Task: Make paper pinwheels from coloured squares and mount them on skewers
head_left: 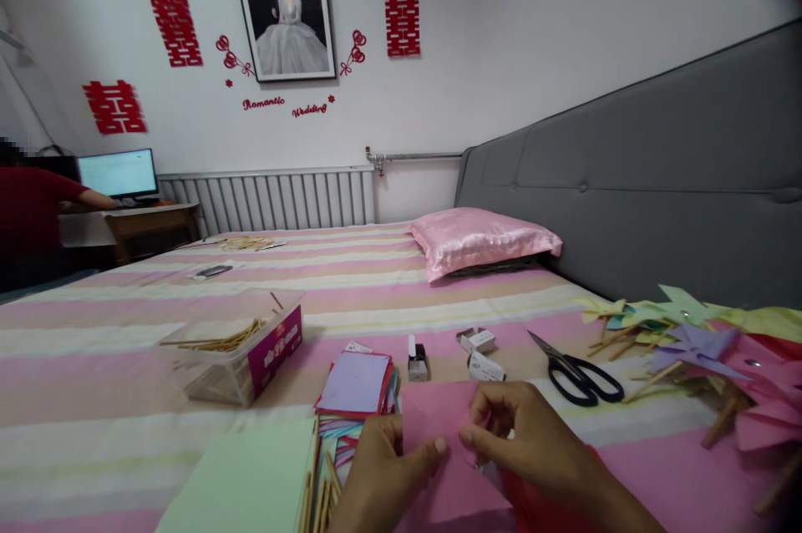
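A square of pink paper (432,408) is held upright in front of me between both hands. My left hand (394,474) grips its lower left side, the thumb lying across the front. At the paper's right edge, the curled fingers of my right hand (526,433) pinch it. Something small and shiny shows below the right fingertips, too small to make out. Behind my left hand lies a stack of coloured paper squares (354,383), a lilac one on top. Light green paper (244,479) and several thin wooden sticks (322,500) are to its left.
Black-handled scissors (580,374) lie beyond my right hand, with small boxes (417,357) nearby. Finished paper pinwheels (695,349) are piled at right. A clear plastic box (231,357) holds sticks. A pink pillow (482,241) rests near the grey headboard (639,157). Someone in red (38,207) sits at a desk.
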A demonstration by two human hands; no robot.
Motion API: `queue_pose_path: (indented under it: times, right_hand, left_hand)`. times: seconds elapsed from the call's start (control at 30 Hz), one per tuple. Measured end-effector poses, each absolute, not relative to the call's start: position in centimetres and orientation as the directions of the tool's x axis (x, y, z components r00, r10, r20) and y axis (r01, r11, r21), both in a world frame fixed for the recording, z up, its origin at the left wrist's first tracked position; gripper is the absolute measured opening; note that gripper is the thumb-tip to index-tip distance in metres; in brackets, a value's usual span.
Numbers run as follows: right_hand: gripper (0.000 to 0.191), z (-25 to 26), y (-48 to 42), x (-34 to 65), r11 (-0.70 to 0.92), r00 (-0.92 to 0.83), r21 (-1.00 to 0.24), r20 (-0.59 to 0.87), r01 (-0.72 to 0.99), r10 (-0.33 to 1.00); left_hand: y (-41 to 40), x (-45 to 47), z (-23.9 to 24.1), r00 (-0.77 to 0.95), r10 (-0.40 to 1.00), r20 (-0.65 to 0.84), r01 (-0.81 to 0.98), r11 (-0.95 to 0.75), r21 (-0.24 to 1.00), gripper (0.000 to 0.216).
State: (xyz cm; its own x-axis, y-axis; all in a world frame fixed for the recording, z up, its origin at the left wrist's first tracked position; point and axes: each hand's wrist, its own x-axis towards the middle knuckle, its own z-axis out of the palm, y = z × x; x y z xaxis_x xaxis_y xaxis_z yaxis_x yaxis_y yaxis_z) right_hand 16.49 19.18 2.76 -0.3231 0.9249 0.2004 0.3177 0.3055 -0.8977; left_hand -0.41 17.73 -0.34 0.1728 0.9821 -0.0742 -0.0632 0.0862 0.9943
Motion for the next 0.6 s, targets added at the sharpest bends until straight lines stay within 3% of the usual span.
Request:
queue_pose_path:
  times: [0.13,0.3,0.6]
  right_hand:
    - [0.009,2.7,19.2,16.4,0.315,-0.316,-0.892,0.212,0.324,0.925]
    - [0.005,2.7,19.3,16.2,0.36,-0.298,-0.869,0.265,0.338,0.917]
    - [0.02,3.1,19.0,16.1,0.357,-0.222,-0.924,0.323,0.135,0.92]
  left_hand:
    - [17.2,-0.3,0.9,0.205,0.979,-0.003,-0.085,0.021,0.996,0.037]
    - [16.6,0.1,2.0,0.221,0.975,-0.023,-0.154,0.058,0.986,0.037]
    - [16.9,0.1,1.6,0.157,0.983,-0.092,-0.213,0.124,0.969,0.032]
